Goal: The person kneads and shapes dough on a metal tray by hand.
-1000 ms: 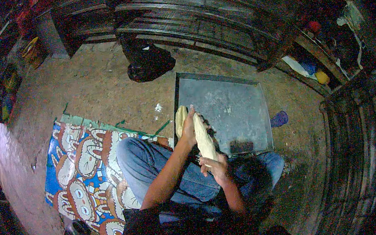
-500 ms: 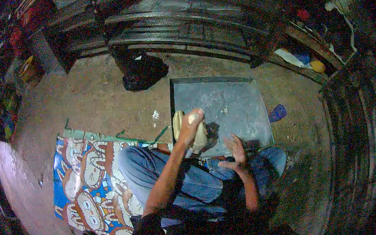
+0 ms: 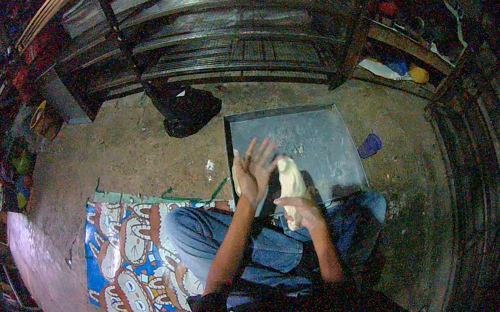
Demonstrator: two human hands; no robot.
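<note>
A long pale lump of what looks like dough [image 3: 291,181] is held upright over the near part of a shallow grey metal tray [image 3: 325,131]. My right hand [image 3: 307,211] grips its lower end, thumb across the front. Just left of the lump, my left hand [image 3: 254,172] is raised with its fingers spread and nothing in it; a fingertip comes close to the lump's top, and I cannot tell whether they touch. Behind that hand, along the tray's left wall, a second pale piece [image 3: 237,184] is mostly hidden.
My crossed legs in blue jeans [image 3: 269,240] border the tray's near edge. A cartoon-printed sheet [image 3: 134,255] covers the floor on the left. Beyond the tray sits a black plastic bag [image 3: 192,109]; a purple cup [image 3: 370,145] lies to its right. Dark slatted racks [image 3: 235,50] stand behind.
The pale lump has passed from my left hand to my right. My left hand has opened, and my right has closed round the lump's lower end. The view has shifted slightly.
</note>
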